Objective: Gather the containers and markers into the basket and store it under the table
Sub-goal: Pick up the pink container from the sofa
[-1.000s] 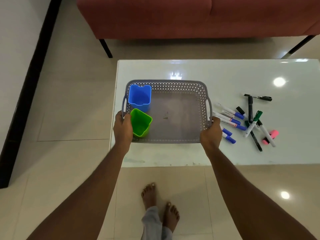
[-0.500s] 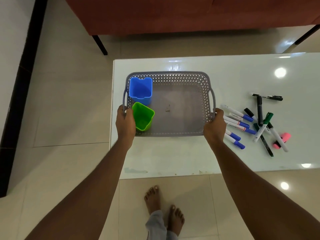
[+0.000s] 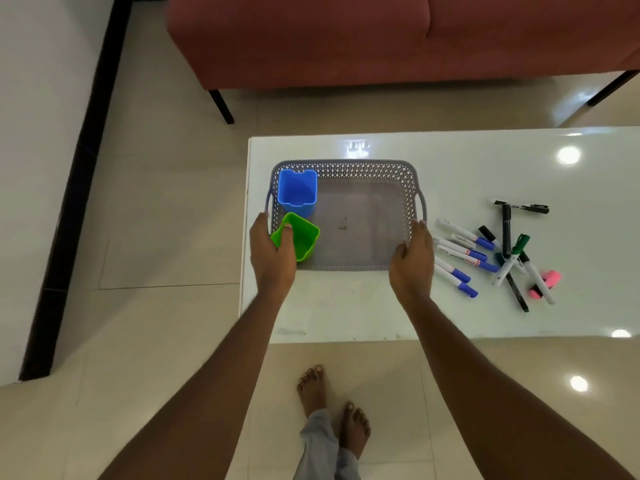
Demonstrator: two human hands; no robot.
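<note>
A grey lattice basket (image 3: 346,166) sits on the left part of the white table (image 3: 467,161). Inside it, against the left wall, stand a blue container (image 3: 298,192) and a green container (image 3: 306,239), the green one tilted. My left hand (image 3: 273,252) grips the basket's left side, with the thumb over the green container's rim. My right hand (image 3: 412,259) grips the right side just below the handle. Several blue-capped markers (image 3: 464,252) lie beside my right hand. Black and green markers (image 3: 509,244) and a pink highlighter (image 3: 549,280) lie farther right.
A red sofa (image 3: 381,39) on dark legs stands beyond the table, with a strip of tiled floor between them. My bare feet (image 3: 332,403) are on the tiles at the table's near edge. A wall with dark skirting (image 3: 79,188) runs along the left.
The basket has shifted slightly farther onto the table with both hands still at its sides. My left thumb now lies over the green container's rim. The view has tilted up.
</note>
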